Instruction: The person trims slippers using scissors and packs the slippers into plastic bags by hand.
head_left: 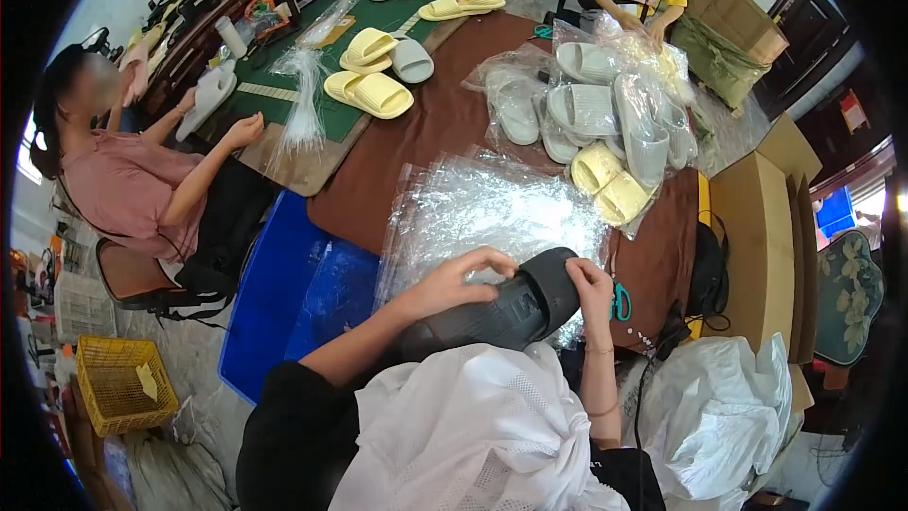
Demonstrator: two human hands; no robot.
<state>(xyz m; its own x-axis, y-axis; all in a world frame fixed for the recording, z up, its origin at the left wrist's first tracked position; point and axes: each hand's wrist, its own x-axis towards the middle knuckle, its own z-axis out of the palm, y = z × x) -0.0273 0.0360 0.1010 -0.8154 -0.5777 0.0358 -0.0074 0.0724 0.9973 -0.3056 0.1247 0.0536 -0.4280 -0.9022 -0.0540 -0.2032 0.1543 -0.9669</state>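
Note:
A black slide slipper (515,310) is held in front of my chest, at the near edge of the table. My right hand (591,289) pinches the edge of its strap (553,284) with thumb and fingertips. On the other side my left hand (463,282) curves over the slipper, fingers apart and thumb by the footbed; whether it grips the slipper cannot be made out. A white mesh cloth (473,426) hides part of the near end. Just beyond my hands lies a stack of clear plastic bags (492,208). Teal scissors (619,303) rest right of my right hand.
Bagged grey slippers (582,109) and a bagged yellow pair (610,185) pile up far right. Loose yellow slippers (371,93) lie on the green mat (274,85). A blue bin (274,293) stands left, a cardboard box (752,237) right. Co-workers sit around the table.

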